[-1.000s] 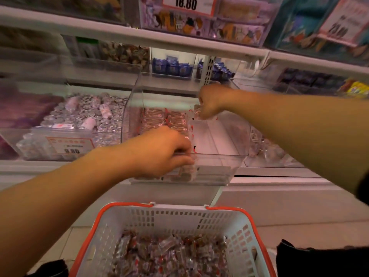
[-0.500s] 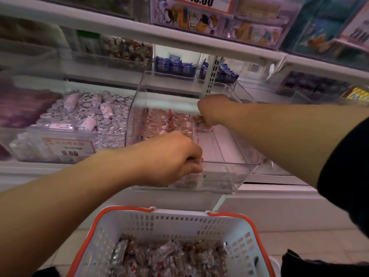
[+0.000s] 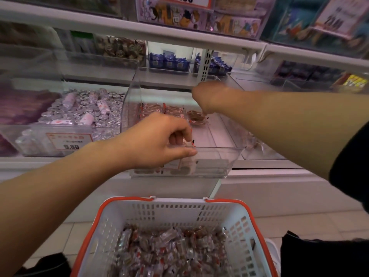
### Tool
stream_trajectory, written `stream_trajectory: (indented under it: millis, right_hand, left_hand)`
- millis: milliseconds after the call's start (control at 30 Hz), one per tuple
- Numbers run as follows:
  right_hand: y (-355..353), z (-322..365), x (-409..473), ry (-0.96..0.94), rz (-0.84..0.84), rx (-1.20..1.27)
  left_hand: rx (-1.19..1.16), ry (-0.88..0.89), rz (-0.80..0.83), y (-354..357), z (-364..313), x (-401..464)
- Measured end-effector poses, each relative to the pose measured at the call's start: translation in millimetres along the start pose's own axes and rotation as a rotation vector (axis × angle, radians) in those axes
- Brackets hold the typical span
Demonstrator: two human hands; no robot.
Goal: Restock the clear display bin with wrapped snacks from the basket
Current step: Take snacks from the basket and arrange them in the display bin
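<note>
White store shelf [image 3: 265, 172] carries the clear display bin [image 3: 229, 156]; left hand [image 3: 159, 142] grips its front rim, right hand [image 3: 207, 98] blurred, grip unclear; basket [image 3: 123, 216] on tiled floor [image 3: 299, 222].

hands: 2, above the basket [image 3: 111, 220] | clear bins: 1 pulled out past the basket | baskets: 1 | wrapped snacks [image 3: 169, 254]: way too many to count in there | price tags: 1 readable, left of the bin
</note>
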State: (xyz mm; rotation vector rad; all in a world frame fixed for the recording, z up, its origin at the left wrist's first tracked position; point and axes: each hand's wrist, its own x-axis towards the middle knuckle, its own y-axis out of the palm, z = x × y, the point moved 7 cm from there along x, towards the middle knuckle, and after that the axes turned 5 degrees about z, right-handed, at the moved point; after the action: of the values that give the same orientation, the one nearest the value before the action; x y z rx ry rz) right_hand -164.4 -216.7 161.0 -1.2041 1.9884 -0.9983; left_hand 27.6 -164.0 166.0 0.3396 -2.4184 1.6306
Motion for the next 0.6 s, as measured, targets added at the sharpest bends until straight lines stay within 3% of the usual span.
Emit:
stream_trajectory:
  millis: [100, 167, 267, 300, 333, 367, 400, 500, 533, 600]
  right_hand:
    - [-26, 5, -38, 0.015, -0.106, 0.13]
    - [-45, 3, -78, 0.049, -0.297, 0.293]
    - [-52, 9, -186, 0.034, -0.96, 0.648]
    - [-37, 20, -220, 0.033, -1.115, 0.78]
    - [-9, 35, -239, 0.062, -1.143, 0.918]
    - [27, 54, -246, 0.126, -1.055, 1.028]
    - [70, 80, -238, 0.161, -0.827, 1.113]
    - [223, 184, -225, 0.071, 0.306, 1.099]
    - [268, 212, -238, 0.01, 0.58, 1.036]
    - [334, 242, -270, 0.055, 0.857, 0.97]
  left_hand:
    - [0.038, 0.108, -0.164, -20, -19, -12]
    - [0.107, 0.193, -0.232, -27, -31, -24]
    - [0.216, 0.317, -0.206, -8, -50, -46]
    - [0.236, 0.333, -0.168, 9, -52, -54]
    - [0.256, 0.319, -0.1, 31, -50, -60]
    - [0.286, 0.27, 0.007, 60, -44, -65]
    - [0.315, 0.164, 0.158, 92, -31, -71]
    - [0.265, -0.34, 0.778, 195, 26, -128]
    - [0.195, -0.485, 0.943, 227, 40, -157]
    - [0.101, -0.734, 1.092, 274, 55, -213]
